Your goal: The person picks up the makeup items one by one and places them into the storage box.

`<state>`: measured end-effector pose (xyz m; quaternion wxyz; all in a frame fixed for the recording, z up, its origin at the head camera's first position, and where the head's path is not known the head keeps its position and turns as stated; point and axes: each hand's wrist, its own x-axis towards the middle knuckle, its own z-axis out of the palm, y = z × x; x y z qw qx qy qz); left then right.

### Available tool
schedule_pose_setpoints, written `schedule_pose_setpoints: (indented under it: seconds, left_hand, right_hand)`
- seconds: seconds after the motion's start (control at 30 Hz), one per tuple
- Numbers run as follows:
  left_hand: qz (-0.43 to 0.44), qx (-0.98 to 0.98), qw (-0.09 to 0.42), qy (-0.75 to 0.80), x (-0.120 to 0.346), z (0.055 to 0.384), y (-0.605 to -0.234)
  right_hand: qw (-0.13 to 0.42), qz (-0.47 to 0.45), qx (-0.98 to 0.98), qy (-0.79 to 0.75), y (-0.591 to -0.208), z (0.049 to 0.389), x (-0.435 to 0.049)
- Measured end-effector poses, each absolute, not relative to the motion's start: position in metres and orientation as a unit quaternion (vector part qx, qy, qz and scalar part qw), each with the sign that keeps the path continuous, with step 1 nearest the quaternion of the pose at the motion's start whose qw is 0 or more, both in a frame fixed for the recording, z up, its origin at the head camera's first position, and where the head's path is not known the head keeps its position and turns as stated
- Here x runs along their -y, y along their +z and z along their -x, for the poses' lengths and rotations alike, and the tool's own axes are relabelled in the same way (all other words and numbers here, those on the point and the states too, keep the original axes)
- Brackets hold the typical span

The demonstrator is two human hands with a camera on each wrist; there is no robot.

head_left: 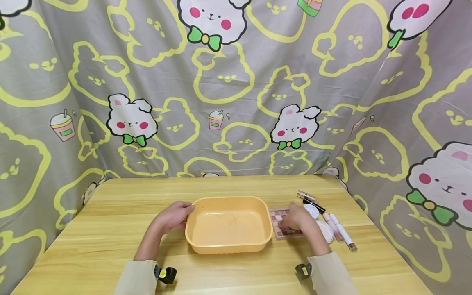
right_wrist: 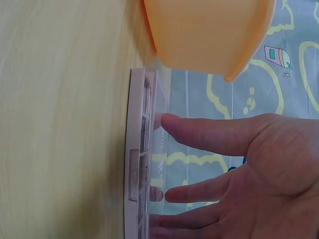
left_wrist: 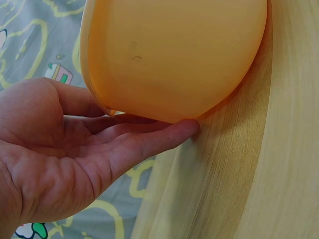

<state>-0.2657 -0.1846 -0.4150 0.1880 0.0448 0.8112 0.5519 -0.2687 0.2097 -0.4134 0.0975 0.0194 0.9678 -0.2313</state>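
Observation:
A yellow-orange plastic basin (head_left: 228, 225) stands on the wooden table. My left hand (head_left: 177, 214) is at its left end, thumb at the rim and fingers along the outer wall (left_wrist: 174, 64). Right of the basin lies an eyeshadow palette (head_left: 279, 234), flat, with a clear lid (right_wrist: 158, 99). Over it is my right hand (head_left: 296, 218), its fingers extended and the thumb tip and fingertips right at the lid. In the right wrist view, the lower fingers of this hand (right_wrist: 274, 174) run out along the palette's face.
Right of the palette lie a round white compact (head_left: 325, 231), a patterned round case (head_left: 311, 211), a black tube (head_left: 314, 205), a pink tube (head_left: 333, 227), a white tube (head_left: 343, 232) and a small tube (head_left: 306, 195). A patterned curtain (head_left: 236, 102) hangs around the table.

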Motion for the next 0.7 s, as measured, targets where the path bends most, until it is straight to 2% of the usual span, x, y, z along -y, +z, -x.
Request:
schedule_pose_setpoints:
  seconds: [0.7]
  left_hand:
    - [-0.045, -0.813, 0.188, 0.550, 0.1833, 0.2664, -0.4142]
  right_hand:
    - [0.096, -0.029, -0.971, -0.217, -0.4141, 0.2694, -0.2106]
